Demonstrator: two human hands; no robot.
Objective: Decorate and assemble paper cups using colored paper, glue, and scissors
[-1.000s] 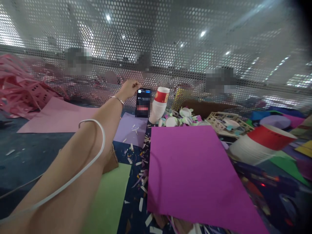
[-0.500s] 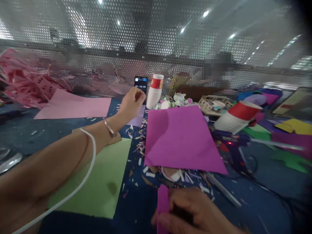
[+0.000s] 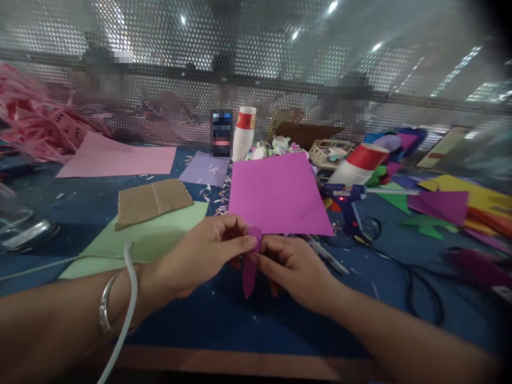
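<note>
Both hands met low in the middle of the frame over the dark blue table (image 3: 48,213). The left hand (image 3: 200,256) was curled nearly closed, its thumb and forefinger pinching the top of a small magenta paper strip (image 3: 250,269); the right hand (image 3: 294,269) gripped the same strip from the other side, fingers folded in around it. Held between two pinches, the strip hung clear of the table with its pointed end down, which seemed to keep it taut enough to fold or crease at the top.

Just above the hands lay a large magenta sheet (image 3: 276,194), flat and within reach, probably the stock the strip came from. Left of it sat a green sheet (image 3: 160,240) with a cardboard piece (image 3: 152,200) overlapping its upper edge. A blue glue gun (image 3: 348,200) rested right of the magenta sheet, and a stack of paper cups (image 3: 242,133) stood beside a phone (image 3: 221,133) toward the upper middle.

Half a second earlier the left hand had been stretched out near the phone and only the right hand held the strip; since then the left arm had drawn back to join the right.
</note>
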